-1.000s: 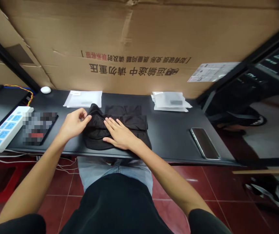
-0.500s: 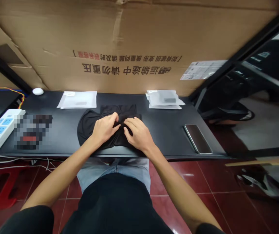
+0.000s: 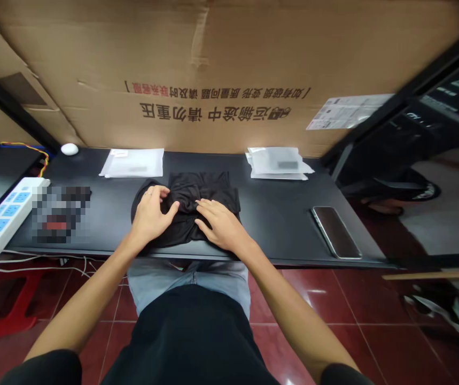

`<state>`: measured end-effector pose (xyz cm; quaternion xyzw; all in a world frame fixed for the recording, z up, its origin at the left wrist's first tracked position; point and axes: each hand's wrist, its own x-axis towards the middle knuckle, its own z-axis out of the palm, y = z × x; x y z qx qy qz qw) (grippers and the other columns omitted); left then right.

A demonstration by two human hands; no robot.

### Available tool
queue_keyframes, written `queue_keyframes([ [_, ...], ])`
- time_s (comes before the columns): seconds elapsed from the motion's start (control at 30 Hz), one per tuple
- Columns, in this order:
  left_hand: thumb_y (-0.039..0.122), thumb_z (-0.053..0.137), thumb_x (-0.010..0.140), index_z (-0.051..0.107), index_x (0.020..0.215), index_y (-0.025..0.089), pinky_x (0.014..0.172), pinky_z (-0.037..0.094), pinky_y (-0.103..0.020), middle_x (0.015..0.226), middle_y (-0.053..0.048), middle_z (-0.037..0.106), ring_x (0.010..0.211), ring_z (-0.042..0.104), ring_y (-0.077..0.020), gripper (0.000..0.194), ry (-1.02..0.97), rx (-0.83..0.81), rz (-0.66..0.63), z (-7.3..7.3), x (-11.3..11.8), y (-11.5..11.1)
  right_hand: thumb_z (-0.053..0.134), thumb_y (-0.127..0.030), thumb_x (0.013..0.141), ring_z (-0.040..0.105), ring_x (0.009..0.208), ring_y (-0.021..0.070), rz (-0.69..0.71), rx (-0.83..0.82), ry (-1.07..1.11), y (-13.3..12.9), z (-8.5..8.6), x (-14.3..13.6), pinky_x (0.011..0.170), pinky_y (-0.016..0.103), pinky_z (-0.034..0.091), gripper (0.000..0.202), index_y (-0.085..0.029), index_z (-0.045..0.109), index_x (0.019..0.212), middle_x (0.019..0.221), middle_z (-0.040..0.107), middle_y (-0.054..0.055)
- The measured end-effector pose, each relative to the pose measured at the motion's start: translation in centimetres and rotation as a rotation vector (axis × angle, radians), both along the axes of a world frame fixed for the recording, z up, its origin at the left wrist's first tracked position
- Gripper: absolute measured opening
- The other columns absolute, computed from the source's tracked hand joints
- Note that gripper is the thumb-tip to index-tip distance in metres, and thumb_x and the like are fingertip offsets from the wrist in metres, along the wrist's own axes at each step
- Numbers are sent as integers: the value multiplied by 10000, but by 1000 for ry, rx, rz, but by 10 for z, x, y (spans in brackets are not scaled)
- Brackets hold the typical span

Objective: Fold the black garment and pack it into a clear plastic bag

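Observation:
A crumpled piece of thin black cloth (image 3: 183, 193) lies on the dark table near its front edge. Its left end is rounded, and gathered folds run across the middle; what kind of item it is, I cannot tell. My left hand (image 3: 152, 213) rests over the rounded end, thumb spread away from the fingers, with a ring on one finger. On the right part of the cloth lies my right hand (image 3: 218, 223), its fingers stretched toward the folds and the thumb apart. Both palms hide some of the cloth beneath them.
Flat white packets (image 3: 135, 163) and translucent packets (image 3: 277, 162) lie along the back, before a large cardboard sheet (image 3: 229, 48). A phone (image 3: 336, 232) sits at right. A power strip (image 3: 15, 211), pixelated objects (image 3: 59, 214) and a white rounded object (image 3: 69, 149) are at left. A person (image 3: 417, 187) is beyond the frame.
My left hand has moved left, away from the middle folds, and its fingers have opened. My right hand has flattened onto the cloth. The whole view has shifted slightly.

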<state>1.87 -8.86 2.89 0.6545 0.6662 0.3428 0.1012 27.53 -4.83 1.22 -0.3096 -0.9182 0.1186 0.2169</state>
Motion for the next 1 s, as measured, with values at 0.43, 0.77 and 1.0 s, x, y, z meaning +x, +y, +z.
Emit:
queue_keyframes([
  [0.43, 404, 665, 953, 526, 872, 276, 747, 454, -359, 796, 2, 691, 751, 644, -224, 206, -90, -177, 33, 29, 15, 5, 659, -302, 1097, 541, 1613, 365, 17, -66, 8, -16, 13, -9, 1348, 625, 448, 493, -161, 641, 1568, 1675, 614, 206],
  [0.77, 171, 732, 826, 519, 962, 276, 741, 453, -340, 862, 22, 650, 794, 636, -208, 274, 64, 17, -105, 31, 32, 6, 728, -339, 1066, 724, 1313, 371, 218, -26, -4, -29, 21, -49, 1251, 523, 559, 347, -45, 787, 1240, 1267, 803, 247],
  [1.0, 64, 735, 866, 618, 1026, 254, 883, 502, -374, 984, -34, 716, 972, 685, -251, 275, 172, -32, -295, 13, 38, 16, 592, -275, 1131, 773, 1137, 265, 59, -52, 283, -16, 23, -3, 1092, 461, 649, 229, -247, 816, 1096, 1140, 850, 82],
])
